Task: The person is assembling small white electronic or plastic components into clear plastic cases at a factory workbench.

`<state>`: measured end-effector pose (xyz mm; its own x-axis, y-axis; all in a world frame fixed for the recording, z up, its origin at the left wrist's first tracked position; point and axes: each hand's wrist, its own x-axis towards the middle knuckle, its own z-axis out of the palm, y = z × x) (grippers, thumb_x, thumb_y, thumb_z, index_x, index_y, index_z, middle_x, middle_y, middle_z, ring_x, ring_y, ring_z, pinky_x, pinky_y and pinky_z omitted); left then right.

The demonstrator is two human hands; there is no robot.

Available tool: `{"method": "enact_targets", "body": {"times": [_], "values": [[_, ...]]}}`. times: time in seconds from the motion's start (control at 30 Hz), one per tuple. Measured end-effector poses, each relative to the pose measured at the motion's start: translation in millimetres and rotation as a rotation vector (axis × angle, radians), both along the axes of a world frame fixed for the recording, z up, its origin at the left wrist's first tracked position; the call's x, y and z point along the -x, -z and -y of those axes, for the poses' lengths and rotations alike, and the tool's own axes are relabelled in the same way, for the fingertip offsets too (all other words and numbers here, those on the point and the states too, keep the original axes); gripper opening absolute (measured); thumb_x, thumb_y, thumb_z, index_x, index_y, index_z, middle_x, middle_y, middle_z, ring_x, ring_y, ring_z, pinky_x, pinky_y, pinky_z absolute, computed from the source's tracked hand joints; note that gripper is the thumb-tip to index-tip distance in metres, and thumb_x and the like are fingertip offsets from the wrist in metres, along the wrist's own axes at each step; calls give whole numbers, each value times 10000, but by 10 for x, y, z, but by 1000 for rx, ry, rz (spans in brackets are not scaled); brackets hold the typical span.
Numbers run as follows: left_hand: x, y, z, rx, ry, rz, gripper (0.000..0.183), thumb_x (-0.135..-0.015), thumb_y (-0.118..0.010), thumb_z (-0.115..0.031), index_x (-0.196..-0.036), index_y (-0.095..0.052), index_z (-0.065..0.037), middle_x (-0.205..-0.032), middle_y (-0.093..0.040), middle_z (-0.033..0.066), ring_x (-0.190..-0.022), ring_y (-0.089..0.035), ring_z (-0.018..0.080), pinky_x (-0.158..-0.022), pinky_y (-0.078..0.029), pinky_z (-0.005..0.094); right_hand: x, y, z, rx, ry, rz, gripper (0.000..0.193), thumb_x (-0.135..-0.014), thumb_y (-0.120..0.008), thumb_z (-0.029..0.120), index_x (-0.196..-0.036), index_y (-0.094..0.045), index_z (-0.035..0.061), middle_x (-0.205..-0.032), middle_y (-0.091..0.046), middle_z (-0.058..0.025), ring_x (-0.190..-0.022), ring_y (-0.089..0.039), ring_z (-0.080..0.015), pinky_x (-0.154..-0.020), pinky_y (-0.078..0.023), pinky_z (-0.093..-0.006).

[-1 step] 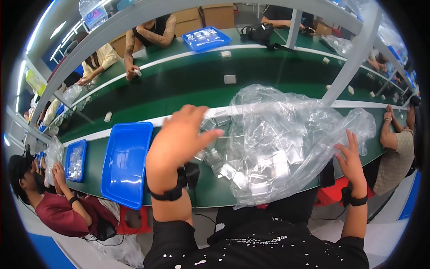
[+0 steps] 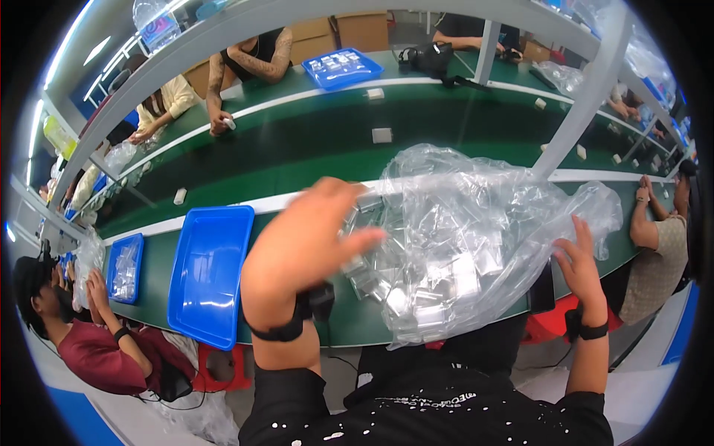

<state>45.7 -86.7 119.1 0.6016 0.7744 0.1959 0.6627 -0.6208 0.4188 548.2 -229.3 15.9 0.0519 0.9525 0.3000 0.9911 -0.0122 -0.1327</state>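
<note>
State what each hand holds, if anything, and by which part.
Left hand: blurred, cannot tell. Right hand: spread at the right side of the clear bag, no grip visible.

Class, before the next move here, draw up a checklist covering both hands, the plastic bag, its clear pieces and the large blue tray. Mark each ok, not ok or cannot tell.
1. Large blue tray near the left hand: ok, just left of that forearm.
2. Left hand's grip on a piece: cannot tell, the hand is blurred.
3. Right hand near the plastic bag: ok, at its right side.
4. All clear pieces inside the bag: not ok, some lie past its left edge.
5. Bag off the white rail: cannot tell, they overlap in view.
</note>
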Motion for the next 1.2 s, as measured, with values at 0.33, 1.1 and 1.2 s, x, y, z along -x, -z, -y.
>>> {"method": "enact_targets", "body": {"times": [0.33,1.1,1.2], "values": [[92,-499,515,65,1282,129,554,-922,-685,-380,-1311,-572,-2,-1065,-560,163,-970,-603,340,-838,-491,438,-320,63,-777,-29,-25,-189,152,-908,-708,45,-1051,-674,3,-1517,-497,-243,-1408,-470,-433,-1155,-380,-436],[253,-562,585,-339,562,385,383,-881,-732,-242,-1170,-643,-6,-1043,-627,166,-904,-635,323,-774,-512,411,-1857,1627,456,-499,486,-212,428,-1096,-523,221,-1430,-542,-46,-1509,-521,-205,-1419,-472,-341,-1198,-334,-422],[360,-645,563,-596,347,616,536,-814,-828,-148,-1263,-618,55,-1157,-647,246,-993,-660,345,-853,-534,410,-1670,1537,487,-486,463,-173,376,-1074,-542,169,-1381,-568,-46,-1451,-554,-207,-1405,-482,-352,-1212,-332,-443]]}}
